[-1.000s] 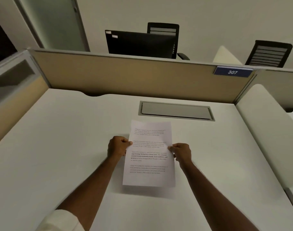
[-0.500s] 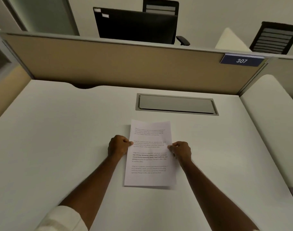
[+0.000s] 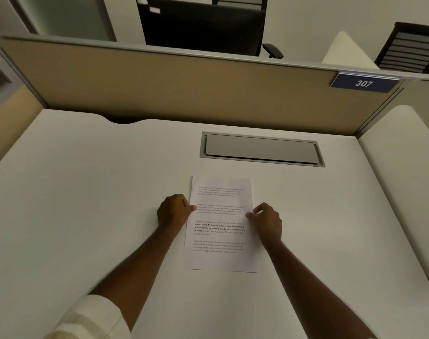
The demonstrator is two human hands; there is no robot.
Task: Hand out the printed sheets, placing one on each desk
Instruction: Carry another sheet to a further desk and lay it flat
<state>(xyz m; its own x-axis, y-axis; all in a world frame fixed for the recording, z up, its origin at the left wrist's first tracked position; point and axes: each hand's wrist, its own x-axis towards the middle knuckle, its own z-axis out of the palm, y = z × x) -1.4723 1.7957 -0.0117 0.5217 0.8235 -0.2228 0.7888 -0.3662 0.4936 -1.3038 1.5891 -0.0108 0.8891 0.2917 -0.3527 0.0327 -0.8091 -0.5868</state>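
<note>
White laminate carries the scene: a printed sheet [image 3: 220,223] is seen lying flat on the desk [image 3: 86,192] of cubicle 307, its long axis running straight away from the person toward the tan partition [image 3: 159,84], its far short edge stopping short of the grey cable-tray lid [image 3: 261,149] set into the desktop. The sheet is framed between the two hands, roughly centred, so neither hand is clearly the nearer; each meets a long edge at about mid-height. The left hand [image 3: 173,211] is shown with fingers curled and thumb tip pinching the left margin, knuckles resting on the desk beside the paper. The right hand [image 3: 266,220] is likewise curled, thumb and forefinger nipping the right margin, the wrist lifted slightly off the surface. Both forearms are extended forward and converge on the page, a pale rolled sleeve [image 3: 91,319] visible on the left arm. No other sheets can be seen in the picture. Placement on this desk is judged all but complete: only the release remains, with each hand to be drawn outward, away from its edge, so that the page is not dragged askew. A dark monitor [image 3: 198,25] and office chairs [image 3: 409,47] are seen beyond the partition, where further desks presumably await.
</note>
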